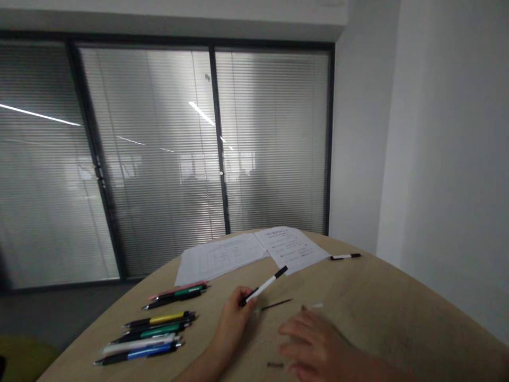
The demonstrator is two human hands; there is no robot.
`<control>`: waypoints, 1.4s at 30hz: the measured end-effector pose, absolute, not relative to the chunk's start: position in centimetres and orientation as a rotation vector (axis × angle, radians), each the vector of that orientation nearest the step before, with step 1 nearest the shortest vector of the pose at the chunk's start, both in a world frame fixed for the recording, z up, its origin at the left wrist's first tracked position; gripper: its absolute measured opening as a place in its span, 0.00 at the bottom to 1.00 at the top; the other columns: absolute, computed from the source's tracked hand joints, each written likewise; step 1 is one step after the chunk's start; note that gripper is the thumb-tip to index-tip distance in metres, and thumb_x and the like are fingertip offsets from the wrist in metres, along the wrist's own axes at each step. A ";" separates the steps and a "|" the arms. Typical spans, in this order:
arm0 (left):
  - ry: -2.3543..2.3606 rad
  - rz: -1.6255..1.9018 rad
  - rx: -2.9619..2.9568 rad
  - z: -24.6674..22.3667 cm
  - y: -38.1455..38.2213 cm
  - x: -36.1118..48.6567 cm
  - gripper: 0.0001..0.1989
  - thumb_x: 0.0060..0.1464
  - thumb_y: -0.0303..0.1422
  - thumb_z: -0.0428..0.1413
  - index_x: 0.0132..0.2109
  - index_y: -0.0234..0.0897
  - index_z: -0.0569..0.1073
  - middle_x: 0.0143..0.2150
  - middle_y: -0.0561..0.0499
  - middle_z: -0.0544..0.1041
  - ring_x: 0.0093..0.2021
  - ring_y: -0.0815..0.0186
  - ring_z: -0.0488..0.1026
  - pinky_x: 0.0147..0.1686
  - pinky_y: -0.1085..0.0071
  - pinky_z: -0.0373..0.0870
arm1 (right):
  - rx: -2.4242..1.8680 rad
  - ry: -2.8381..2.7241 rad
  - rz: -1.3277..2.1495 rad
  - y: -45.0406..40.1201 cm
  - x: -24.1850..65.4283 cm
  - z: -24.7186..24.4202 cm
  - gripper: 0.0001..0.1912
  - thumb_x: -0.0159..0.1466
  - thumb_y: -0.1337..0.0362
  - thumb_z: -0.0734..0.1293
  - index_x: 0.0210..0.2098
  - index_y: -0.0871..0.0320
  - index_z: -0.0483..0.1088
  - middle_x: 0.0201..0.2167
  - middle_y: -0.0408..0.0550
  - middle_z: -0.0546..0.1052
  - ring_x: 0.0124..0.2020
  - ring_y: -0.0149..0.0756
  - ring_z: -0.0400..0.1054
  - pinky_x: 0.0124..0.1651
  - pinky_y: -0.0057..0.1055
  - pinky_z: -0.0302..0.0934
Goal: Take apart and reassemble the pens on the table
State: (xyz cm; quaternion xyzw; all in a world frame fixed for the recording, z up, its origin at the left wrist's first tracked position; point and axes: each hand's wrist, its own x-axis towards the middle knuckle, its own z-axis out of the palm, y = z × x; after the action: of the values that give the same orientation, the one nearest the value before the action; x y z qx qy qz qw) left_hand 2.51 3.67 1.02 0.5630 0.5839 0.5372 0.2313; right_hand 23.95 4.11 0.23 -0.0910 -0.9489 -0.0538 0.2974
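In the head view, the left hand (234, 323) is gripping the lower end of a black-and-white pen (264, 285) with closed fingers, and the pen is pointing up at a slant over the wooden table (389, 297). The right hand (312, 345) is hanging open and holding nothing, near a thin black refill (276, 304) and a small black piece (275, 364). Another black-and-white pen (345, 256) is lying just beside two printed sheets (222, 258), and retractable ballpoint pens (159, 320) are lying in two groups on the left side.
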 end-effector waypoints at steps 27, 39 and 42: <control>1.610 1.468 1.596 0.6 3.6 2.4 0.08 0.41 0.38 0.52 0.26 0.38 0.66 0.23 0.55 0.69 0.27 0.63 0.66 0.29 0.70 0.61 | -0.001 -2.546 -0.234 3.8 22.3 -1.6 0.18 0.66 0.60 0.53 0.26 0.54 0.68 0.26 0.39 0.75 0.27 0.28 0.65 0.31 0.26 0.57; 1.629 1.444 1.543 1.4 3.4 2.7 0.09 0.38 0.39 0.52 0.26 0.38 0.67 0.23 0.55 0.69 0.28 0.63 0.66 0.30 0.70 0.62 | -1.152 -2.105 0.034 12.2 26.8 -2.6 0.08 0.58 0.66 0.60 0.27 0.55 0.71 0.30 0.47 0.73 0.35 0.38 0.66 0.40 0.35 0.60; 1.617 1.441 1.533 1.3 3.3 2.7 0.09 0.38 0.39 0.52 0.26 0.38 0.67 0.23 0.55 0.69 0.28 0.63 0.66 0.30 0.70 0.62 | -1.183 -2.133 0.110 13.0 27.0 -3.3 0.08 0.57 0.65 0.61 0.26 0.55 0.72 0.29 0.47 0.73 0.33 0.37 0.67 0.38 0.32 0.60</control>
State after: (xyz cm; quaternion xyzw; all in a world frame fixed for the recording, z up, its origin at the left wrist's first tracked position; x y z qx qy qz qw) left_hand 2.73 3.34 1.32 0.5606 0.5914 0.5270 0.2414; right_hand 26.97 13.03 -3.35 -0.4553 -0.8206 0.0424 0.3427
